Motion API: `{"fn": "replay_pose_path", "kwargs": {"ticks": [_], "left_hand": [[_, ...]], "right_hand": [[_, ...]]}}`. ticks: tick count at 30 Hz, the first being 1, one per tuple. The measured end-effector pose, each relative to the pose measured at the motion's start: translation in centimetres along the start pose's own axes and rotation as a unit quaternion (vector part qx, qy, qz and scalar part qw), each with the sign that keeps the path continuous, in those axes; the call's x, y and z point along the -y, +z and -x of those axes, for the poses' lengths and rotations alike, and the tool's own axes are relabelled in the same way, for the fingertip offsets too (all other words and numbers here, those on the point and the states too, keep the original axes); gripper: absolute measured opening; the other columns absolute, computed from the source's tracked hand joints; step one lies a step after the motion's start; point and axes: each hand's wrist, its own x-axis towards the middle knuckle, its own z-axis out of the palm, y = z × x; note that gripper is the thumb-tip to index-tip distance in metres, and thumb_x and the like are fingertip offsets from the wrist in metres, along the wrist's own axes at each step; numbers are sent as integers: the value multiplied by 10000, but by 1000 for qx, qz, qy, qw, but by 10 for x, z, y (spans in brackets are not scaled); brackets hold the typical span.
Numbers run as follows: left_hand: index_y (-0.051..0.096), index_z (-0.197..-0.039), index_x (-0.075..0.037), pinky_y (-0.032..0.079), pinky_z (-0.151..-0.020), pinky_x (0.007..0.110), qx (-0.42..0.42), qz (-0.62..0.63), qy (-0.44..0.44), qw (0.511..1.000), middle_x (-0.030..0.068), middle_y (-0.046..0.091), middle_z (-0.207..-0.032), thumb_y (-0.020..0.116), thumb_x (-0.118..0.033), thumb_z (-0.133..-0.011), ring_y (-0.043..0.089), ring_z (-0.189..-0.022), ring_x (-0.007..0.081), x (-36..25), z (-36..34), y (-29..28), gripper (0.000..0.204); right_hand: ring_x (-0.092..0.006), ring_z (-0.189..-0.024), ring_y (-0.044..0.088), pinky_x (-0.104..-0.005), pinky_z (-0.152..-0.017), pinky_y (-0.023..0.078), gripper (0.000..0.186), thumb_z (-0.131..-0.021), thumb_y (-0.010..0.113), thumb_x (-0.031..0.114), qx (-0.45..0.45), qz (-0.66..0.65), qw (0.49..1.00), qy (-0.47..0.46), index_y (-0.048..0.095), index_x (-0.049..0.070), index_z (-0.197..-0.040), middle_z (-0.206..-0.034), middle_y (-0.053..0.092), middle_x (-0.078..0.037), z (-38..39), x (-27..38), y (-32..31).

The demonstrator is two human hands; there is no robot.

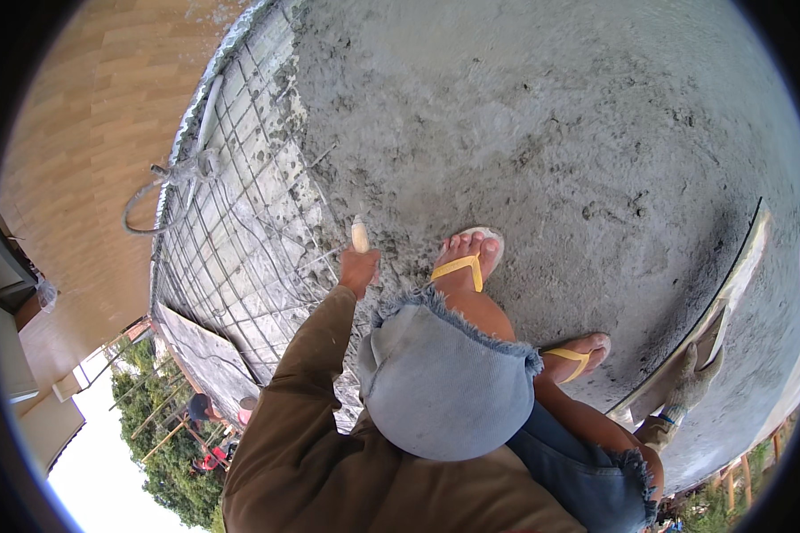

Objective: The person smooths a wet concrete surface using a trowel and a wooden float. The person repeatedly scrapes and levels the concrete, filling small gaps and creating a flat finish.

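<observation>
My left hand (360,269), bare, is closed around a wooden-handled tool (360,236); its pale handle sticks out past my fingers and the rest of it is hidden. It hangs over the border between the wet grey concrete (542,160) and the exposed rebar mesh (249,204). Over on the right, my right hand (687,389) wears a light knitted glove. Its fingers grip a long, cement-smeared wooden board (716,302), which stands on edge across the concrete.
My feet, in yellow-strapped flip-flops (473,266), stand on the rough concrete. A hose-like loop (138,209) lies over the slab's left edge, beside a tan wall (98,169). A flat panel (206,351) rests at the mesh's near end. Below the edge, a person in a dark cap (200,408) shows near trees.
</observation>
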Motion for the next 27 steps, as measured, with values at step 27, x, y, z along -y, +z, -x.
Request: {"fn": "replay_pose_path", "kwargs": {"ticks": [27], "left_hand": [[612,-942,24,496,-453,338,-36,-124,37,991,101,670,-798,739,-139,-852,640,-551,181,-10,13,41,226]], "right_hand": [[-372,-1325,589,-447,-1077,474,818,-913,747,511,27,3,999,35,421,146,-1569,-1467,595,-180,20,-2,18]]}}
